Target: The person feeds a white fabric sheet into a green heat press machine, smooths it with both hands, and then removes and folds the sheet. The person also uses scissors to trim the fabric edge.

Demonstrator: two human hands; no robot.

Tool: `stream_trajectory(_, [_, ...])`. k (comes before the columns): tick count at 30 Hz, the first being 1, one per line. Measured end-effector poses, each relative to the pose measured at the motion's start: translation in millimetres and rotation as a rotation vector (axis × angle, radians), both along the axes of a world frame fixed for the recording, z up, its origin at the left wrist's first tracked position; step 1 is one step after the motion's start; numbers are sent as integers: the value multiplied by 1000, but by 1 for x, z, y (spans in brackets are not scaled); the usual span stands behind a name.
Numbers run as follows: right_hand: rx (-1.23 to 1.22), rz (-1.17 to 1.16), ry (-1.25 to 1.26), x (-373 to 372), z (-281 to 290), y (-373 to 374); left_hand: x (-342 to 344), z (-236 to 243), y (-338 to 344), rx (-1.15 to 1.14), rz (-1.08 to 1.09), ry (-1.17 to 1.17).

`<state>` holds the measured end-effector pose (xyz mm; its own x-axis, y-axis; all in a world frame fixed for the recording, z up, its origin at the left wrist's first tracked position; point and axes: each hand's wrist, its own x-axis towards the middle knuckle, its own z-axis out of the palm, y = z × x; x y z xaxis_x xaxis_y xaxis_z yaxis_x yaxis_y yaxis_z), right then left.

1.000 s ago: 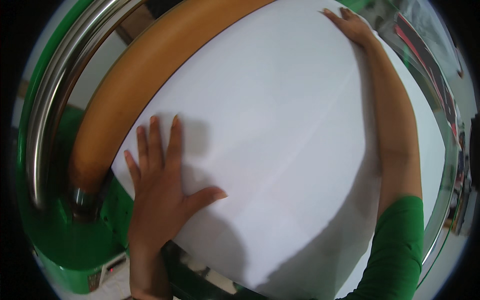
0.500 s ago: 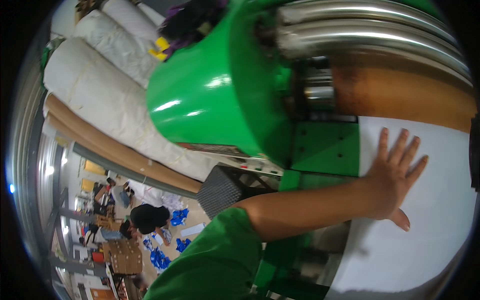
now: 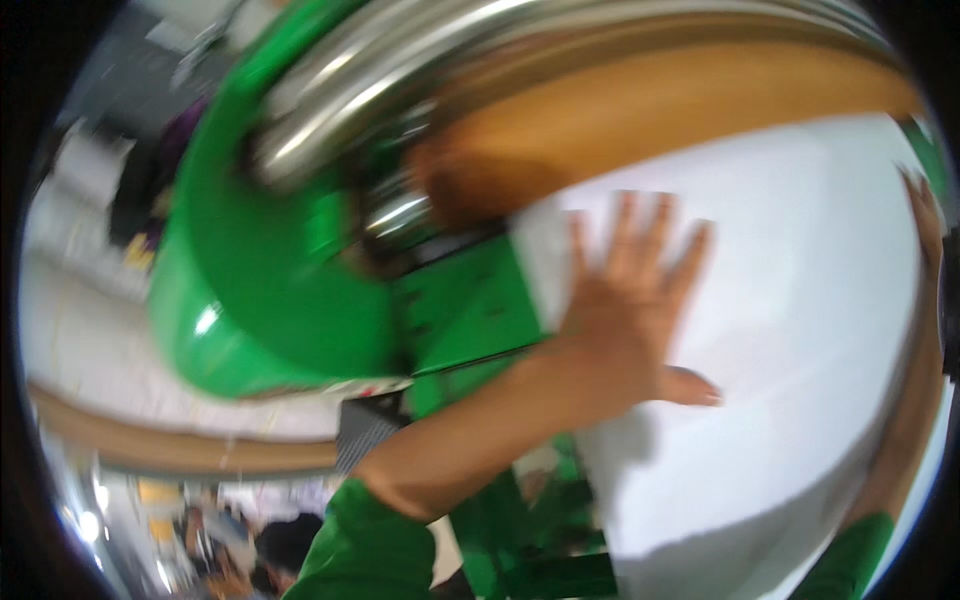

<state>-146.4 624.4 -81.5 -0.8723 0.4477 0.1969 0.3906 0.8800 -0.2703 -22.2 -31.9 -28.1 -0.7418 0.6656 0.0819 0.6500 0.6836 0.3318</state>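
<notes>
My left hand (image 3: 630,310), fingers spread, lies flat on a large white sheet (image 3: 790,270) with nothing in it. At the sheet's far right edge is my right hand (image 3: 925,220), partly cut off by the rim of the picture; its visible fingers stretch forward. The sheet's far edge meets an orange-brown roller (image 3: 640,120). Above that roller run shiny metal rollers (image 3: 400,75). All of these are set in a green machine (image 3: 270,290), whose rounded end housing stands to the left of my left hand.
A green metal plate (image 3: 465,300) borders the sheet on the left. Beyond the machine lie long white-wrapped rolls (image 3: 120,330) and a brown tube (image 3: 180,430). A dark textured stool (image 3: 365,430) stands below the housing. Blurred people (image 3: 285,540) are in the lower left background.
My view has swung to the right, so the machine and my left hand appear farther left. My right hand and forearm have come into view at the right. The left hand stays spread on the sheet.
</notes>
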Motion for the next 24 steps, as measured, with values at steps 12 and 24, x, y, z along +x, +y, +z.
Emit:
stream_trajectory(12, [189, -172, -134, 15, 38, -87, -7, 29, 9, -421, 62, -70])
stream_trajectory(24, [178, -191, -136, 8, 27, -92, -8, 31, 3, -458, 46, -95])
